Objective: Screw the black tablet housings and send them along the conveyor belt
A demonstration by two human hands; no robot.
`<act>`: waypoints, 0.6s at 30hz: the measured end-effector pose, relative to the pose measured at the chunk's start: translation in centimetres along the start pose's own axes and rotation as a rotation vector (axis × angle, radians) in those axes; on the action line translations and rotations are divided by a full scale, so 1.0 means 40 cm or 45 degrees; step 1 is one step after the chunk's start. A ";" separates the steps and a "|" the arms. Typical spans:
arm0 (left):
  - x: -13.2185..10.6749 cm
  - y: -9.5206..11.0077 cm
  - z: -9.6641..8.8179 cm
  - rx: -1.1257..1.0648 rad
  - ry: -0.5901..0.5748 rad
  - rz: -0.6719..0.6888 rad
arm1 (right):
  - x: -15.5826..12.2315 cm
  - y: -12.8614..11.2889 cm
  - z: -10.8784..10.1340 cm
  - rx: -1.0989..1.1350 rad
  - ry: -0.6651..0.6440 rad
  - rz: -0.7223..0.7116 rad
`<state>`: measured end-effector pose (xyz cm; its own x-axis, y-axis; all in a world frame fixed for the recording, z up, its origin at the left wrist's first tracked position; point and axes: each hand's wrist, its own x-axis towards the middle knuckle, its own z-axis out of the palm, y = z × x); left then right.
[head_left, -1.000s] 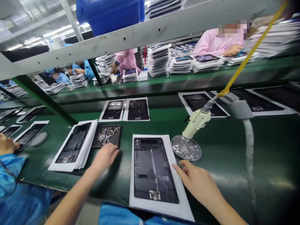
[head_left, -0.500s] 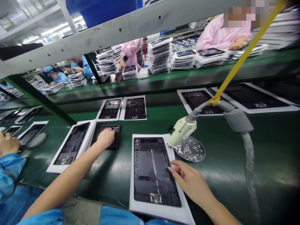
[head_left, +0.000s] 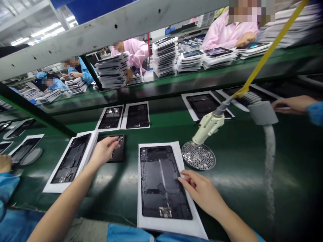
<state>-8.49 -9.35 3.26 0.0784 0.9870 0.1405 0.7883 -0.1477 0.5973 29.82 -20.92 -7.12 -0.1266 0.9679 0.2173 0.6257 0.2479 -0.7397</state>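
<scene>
A black tablet housing point(head_left: 161, 181) lies open on a white sheet point(head_left: 176, 227) on the green belt in front of me. My right hand point(head_left: 202, 191) rests on its right edge, fingers bent and pressing the sheet. My left hand point(head_left: 104, 149) hovers over a small black tray point(head_left: 119, 153) of metal parts, its fingers pinched on a small part. A stack of housings on white sheets point(head_left: 72, 159) sits left of the tray. A hanging screwdriver point(head_left: 208, 127) points down at a round dish of screws point(head_left: 199, 159).
A yellow cord point(head_left: 267, 53) and grey hose point(head_left: 268, 151) hang at right. More housings point(head_left: 137, 116) lie farther up the belt. A co-worker's hand point(head_left: 294, 104) reaches in at right, another sleeve point(head_left: 7, 185) at left. People in pink and blue work behind stacks point(head_left: 165, 55).
My left hand reached into the parts tray and has lifted back with fingers pinched. My right hand slid onto the housing's right edge. A co-worker's hand appeared at right.
</scene>
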 end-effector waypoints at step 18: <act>0.010 -0.003 0.306 0.339 0.115 0.734 | 0.014 -0.016 -0.015 0.086 -0.023 0.115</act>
<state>-1.10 -8.17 -6.43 0.4922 0.7429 0.4538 0.7606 -0.6206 0.1909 29.81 -20.58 -6.13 -0.0864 0.9869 0.1364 0.5817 0.1612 -0.7972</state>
